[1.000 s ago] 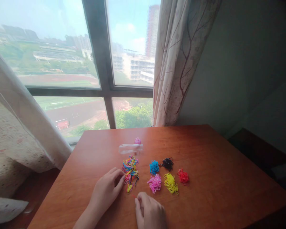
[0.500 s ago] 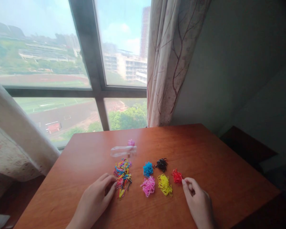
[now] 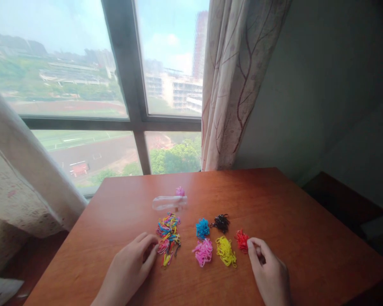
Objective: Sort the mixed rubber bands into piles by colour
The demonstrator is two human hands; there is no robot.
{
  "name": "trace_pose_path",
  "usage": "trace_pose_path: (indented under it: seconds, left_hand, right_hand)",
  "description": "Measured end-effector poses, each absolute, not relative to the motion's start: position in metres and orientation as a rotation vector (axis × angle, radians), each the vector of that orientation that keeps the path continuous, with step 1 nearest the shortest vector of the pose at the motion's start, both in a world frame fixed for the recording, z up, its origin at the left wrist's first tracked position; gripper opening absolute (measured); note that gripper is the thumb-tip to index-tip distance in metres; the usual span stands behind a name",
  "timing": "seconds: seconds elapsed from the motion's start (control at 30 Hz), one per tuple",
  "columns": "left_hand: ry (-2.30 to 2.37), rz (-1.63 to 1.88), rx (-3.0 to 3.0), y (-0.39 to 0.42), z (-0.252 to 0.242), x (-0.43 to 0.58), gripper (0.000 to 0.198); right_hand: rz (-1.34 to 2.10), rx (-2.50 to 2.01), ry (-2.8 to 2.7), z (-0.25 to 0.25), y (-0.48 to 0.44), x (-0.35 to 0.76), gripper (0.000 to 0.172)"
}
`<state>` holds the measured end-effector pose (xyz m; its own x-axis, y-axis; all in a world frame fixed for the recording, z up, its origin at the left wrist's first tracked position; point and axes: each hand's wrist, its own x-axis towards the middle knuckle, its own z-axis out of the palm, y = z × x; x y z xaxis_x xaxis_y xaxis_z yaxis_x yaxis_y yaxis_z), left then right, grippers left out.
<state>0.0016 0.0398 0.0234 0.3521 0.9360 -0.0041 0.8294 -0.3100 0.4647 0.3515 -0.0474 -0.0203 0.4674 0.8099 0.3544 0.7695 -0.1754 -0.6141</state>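
Observation:
A mixed heap of multicoloured rubber bands (image 3: 168, 231) lies left of centre on the table. My left hand (image 3: 130, 263) rests at its left edge, thumb and fingertips drawn together; whatever is between them is too small to make out. On the right, my right hand (image 3: 270, 267) is closed in a pinch against the small pile of red rubber bands (image 3: 242, 241), and its fingertips hide what they grip. Between the hands are single-colour piles: blue bands (image 3: 202, 228), black bands (image 3: 221, 222), pink bands (image 3: 203, 252) and yellow bands (image 3: 226, 251).
Behind the mixed heap lies a clear plastic bottle-like container (image 3: 167, 203), with a pink object (image 3: 180, 191) just beyond it. The brown wooden table (image 3: 258, 191) meets a window at the back. Curtains (image 3: 232, 85) hang on both sides.
The whole view has shifted, so the table and piles appear slightly further right. Both hands keep nearly the same places beside their piles, and no pile visibly changes.

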Motion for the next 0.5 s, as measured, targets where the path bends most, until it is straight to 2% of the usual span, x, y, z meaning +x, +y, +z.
trace_pose_path:
  seconds: [0.23, 0.5]
  left_hand:
    - [1.533, 0.384, 2.218, 0.022, 0.018, 0.006, 0.021]
    - [1.564, 0.51, 2.274, 0.005, 0.009, 0.011, 0.015]
  right_hand:
    - [0.207, -1.614, -1.549, -0.02, -0.046, 0.266, 0.039]
    - [0.143, -1.434, -1.828, -0.043, -0.038, 0.203, 0.035]
